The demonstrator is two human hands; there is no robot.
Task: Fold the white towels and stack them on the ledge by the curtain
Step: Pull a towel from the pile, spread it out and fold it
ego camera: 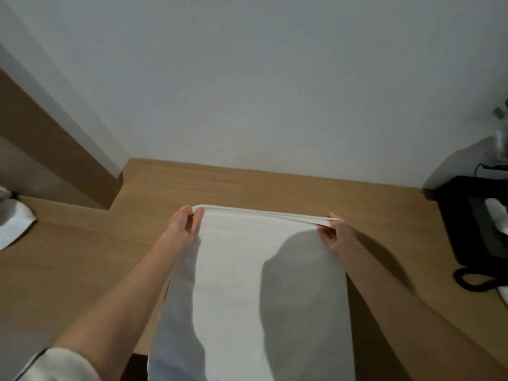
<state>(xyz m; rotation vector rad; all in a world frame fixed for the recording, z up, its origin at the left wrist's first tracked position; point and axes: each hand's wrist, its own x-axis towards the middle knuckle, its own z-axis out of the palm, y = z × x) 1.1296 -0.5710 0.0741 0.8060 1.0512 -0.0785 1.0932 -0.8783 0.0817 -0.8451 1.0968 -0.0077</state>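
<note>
A long white towel (233, 284) lies doubled over on the wooden desk (82, 257), and its near end hangs over the front edge. My left hand (184, 226) pinches the far left corner of the towel. My right hand (336, 233) pinches the far right corner. Both corners are lifted slightly, so the two layered edges stretch taut between the hands, a short way from the white wall. A second white towel (13, 224) lies crumpled at the far left edge of the view.
A black desk telephone (475, 229) with a coiled cord sits at the right end of the desk. A brown wooden panel (55, 149) runs along the left, where the desk steps back. The white wall (275, 92) closes the far side.
</note>
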